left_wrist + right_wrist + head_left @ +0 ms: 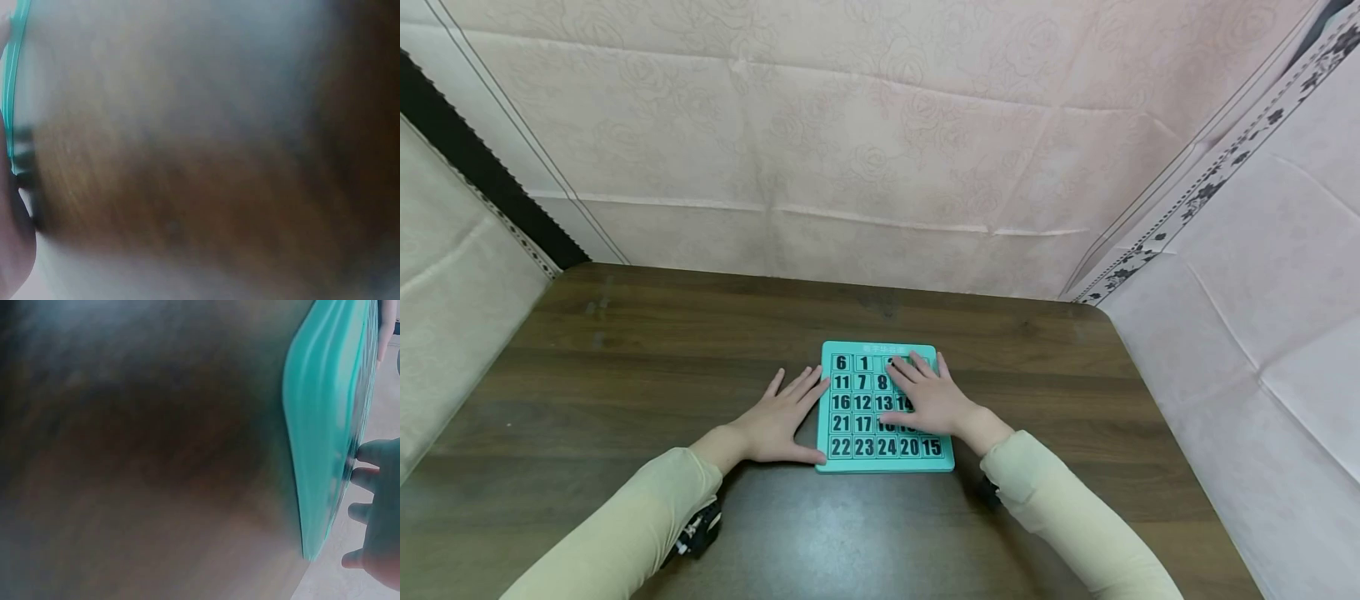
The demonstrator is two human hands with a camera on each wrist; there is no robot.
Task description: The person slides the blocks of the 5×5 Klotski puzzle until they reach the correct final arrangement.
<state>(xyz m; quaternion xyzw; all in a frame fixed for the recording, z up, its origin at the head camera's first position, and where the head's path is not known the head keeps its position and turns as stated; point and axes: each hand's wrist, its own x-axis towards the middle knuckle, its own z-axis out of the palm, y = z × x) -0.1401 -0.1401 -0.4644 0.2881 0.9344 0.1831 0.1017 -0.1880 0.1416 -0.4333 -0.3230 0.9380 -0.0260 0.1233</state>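
Note:
A turquoise sliding number puzzle (883,467) lies flat on the table, its square tiles bearing black numbers in rows. My left hand (778,425) is at its left side, fingers spread, with the thumb and index fingertip right at the edge. Over the right part of the puzzle my right hand (934,402) is spread with straight fingers, hiding several tiles. In the right wrist view, the fingertips of that hand (382,515) are close over the face of the puzzle (315,419). Only a strip of the puzzle's edge (10,81) and part of the left hand (14,250) show in the left wrist view.
Beneath everything is a dark brown wood-grain table (685,333) with rounded far corners. A pale patterned cloth (850,167) hangs behind it, and white cloths (1262,317) stand along both sides. Black wrist devices (702,527) are partly visible under the sleeves.

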